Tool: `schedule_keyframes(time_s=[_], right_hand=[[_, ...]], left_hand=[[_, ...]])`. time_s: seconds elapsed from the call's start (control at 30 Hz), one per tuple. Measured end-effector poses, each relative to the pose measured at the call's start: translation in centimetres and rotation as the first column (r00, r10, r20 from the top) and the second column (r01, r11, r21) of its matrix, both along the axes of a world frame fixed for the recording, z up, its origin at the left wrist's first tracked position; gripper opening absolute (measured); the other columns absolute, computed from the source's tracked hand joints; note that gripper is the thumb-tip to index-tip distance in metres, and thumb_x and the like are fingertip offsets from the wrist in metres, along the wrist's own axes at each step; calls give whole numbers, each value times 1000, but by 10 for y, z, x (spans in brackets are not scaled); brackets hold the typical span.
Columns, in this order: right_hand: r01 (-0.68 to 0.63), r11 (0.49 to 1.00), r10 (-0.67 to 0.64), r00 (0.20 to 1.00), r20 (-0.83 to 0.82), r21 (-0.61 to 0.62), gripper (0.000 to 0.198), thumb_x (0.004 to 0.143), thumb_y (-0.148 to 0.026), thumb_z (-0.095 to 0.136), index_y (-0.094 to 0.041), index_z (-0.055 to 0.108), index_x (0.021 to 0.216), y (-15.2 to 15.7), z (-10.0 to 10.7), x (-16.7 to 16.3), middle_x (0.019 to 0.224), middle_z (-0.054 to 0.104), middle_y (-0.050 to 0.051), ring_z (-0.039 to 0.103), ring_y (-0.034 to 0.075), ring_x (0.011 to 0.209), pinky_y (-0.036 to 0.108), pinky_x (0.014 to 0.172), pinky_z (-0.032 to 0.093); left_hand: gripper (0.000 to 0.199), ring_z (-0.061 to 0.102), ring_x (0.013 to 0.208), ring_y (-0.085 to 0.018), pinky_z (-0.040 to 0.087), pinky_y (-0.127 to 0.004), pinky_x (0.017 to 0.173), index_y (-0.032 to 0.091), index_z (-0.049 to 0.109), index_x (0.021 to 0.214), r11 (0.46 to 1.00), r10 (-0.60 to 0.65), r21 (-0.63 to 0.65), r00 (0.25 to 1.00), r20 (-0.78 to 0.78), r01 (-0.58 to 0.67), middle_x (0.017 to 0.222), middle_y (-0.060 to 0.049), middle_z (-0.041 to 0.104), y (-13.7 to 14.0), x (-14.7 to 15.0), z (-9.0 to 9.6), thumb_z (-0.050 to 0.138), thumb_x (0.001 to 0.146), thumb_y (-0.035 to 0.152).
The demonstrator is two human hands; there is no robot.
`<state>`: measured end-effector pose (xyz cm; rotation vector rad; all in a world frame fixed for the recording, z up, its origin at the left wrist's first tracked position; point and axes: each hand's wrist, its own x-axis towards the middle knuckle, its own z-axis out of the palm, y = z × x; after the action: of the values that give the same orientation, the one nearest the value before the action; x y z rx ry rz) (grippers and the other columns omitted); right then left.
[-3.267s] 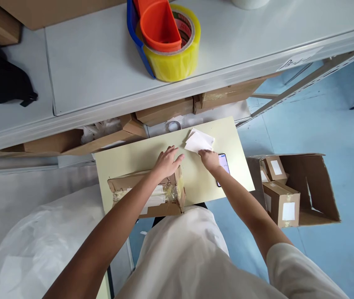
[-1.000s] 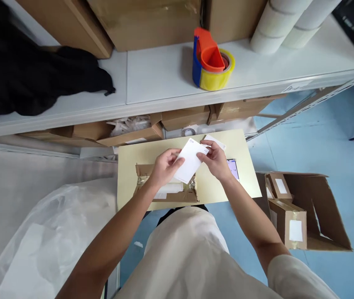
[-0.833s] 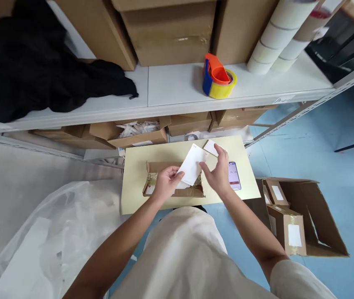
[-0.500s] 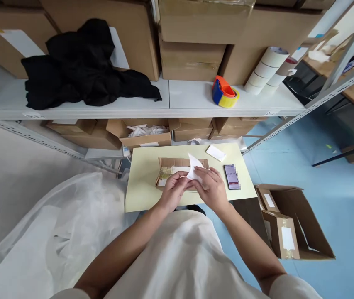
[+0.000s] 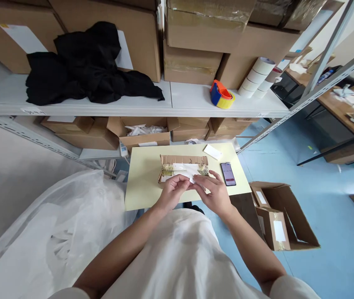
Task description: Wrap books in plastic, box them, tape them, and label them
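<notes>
Both my hands pinch a small white sheet [image 5: 190, 174], perhaps a paper label, over the front part of a cardboard box [image 5: 183, 160]. My left hand [image 5: 173, 192] grips its left edge between thumb and fingers. My right hand [image 5: 213, 192] has its thumb under the sheet and its fingers bent over the top. The box is sealed with tape and has a white label [image 5: 180, 167] on its upper face; my hands and the sheet hide part of it. The box rests on a pale yellow table [image 5: 142, 187].
On the table's right side lie a phone [image 5: 228, 173] and a white pad [image 5: 213, 151]. An open carton [image 5: 301, 224] with boxes stands on the floor at right. Behind is a shelf [image 5: 189, 97] with a tape dispenser [image 5: 222, 94], tape rolls [image 5: 254, 79] and black cloth [image 5: 86, 66]. Plastic sheeting [image 5: 80, 224] bulges at left.
The white sheet, which stuck up with a raised corner, now lies lower and flatter between my fingers. More of the box's label shows. My view has shifted slightly to the right.
</notes>
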<state>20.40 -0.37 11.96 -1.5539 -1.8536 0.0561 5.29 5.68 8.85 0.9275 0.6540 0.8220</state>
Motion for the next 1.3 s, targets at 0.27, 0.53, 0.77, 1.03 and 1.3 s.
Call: schedule_keyframes(time_s=[0.27, 0.53, 0.77, 1.03, 1.3], right_hand=[[-23, 1000, 22, 996, 91, 9, 24, 89, -18, 55, -34, 69, 101, -4, 1, -4, 100, 75, 0, 71, 18, 87, 44, 103, 40], [-34, 999, 36, 988, 147, -14, 26, 91, -18, 50, -33, 69, 101, -2, -2, -4, 99, 75, 1, 71, 20, 89, 47, 102, 39], [-78, 997, 74, 980, 187, 16, 28, 90, -13, 50, -31, 68, 102, -1, -5, -5, 100, 75, 2, 70, 20, 95, 48, 103, 37], [-75, 991, 50, 973, 226, 107, 23, 91, -11, 51, -24, 69, 95, 3, -6, -5, 94, 76, 1, 71, 15, 89, 40, 105, 35], [-57, 998, 59, 994, -88, 27, 12, 90, -24, 58, -25, 69, 94, 4, -9, -8, 94, 75, 3, 70, 16, 86, 37, 92, 46]], left_hand=[[24, 67, 83, -19, 53, -40, 90, 19, 64, 82, 996, -56, 61, 998, -38, 58, 79, -2, 68, 0, -8, 0, 68, 77, 43], [20, 67, 75, -17, 55, -39, 87, 20, 64, 76, 996, -30, 86, 995, -100, 39, 75, -1, 67, 2, -8, 2, 67, 78, 39], [20, 68, 75, -18, 55, -37, 85, 18, 64, 74, 995, -22, 88, 988, -150, 36, 74, -2, 69, 2, -8, 1, 69, 77, 37], [24, 64, 76, -16, 54, -35, 83, 17, 62, 76, 988, -25, 149, 988, -151, 48, 77, -1, 65, 6, -8, -10, 64, 81, 41], [26, 55, 70, -13, 47, -26, 69, 18, 57, 73, 936, 14, 347, 983, -184, 51, 74, -1, 58, 8, -6, -5, 57, 86, 41]])
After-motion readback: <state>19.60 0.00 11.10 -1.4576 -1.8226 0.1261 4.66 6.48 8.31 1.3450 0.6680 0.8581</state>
